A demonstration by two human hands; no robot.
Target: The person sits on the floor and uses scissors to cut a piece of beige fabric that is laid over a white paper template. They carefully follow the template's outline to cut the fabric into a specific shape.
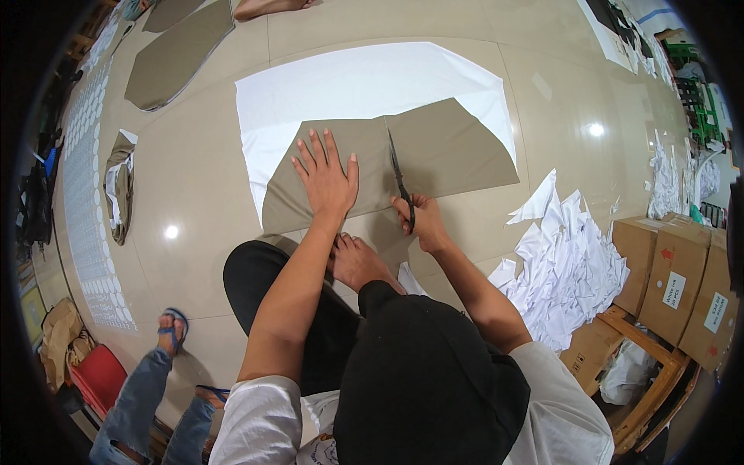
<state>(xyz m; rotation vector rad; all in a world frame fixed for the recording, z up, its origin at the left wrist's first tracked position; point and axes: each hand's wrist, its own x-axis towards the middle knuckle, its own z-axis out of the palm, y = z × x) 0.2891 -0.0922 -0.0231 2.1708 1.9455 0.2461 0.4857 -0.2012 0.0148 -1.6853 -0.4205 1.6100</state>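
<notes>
A khaki cloth piece [461,147] lies over a larger white cloth [341,81] on the tiled floor. My left hand [324,180] is pressed flat on the khaki cloth, left of centre, fingers spread. My right hand [418,213] grips black-handled scissors [399,174] at the cloth's lower edge, blades lying upward over it toward a crease at the top edge; I cannot tell whether they touch it. My bare foot [358,260] rests just below my left hand.
A heap of white scraps [566,263] and cardboard boxes [659,287] are at right; khaki pieces [170,58], a folded bundle [118,186] and a printed sheet [89,194] at left. Another person's jeaned legs [139,395] are at lower left; a bare foot [271,8] at the top.
</notes>
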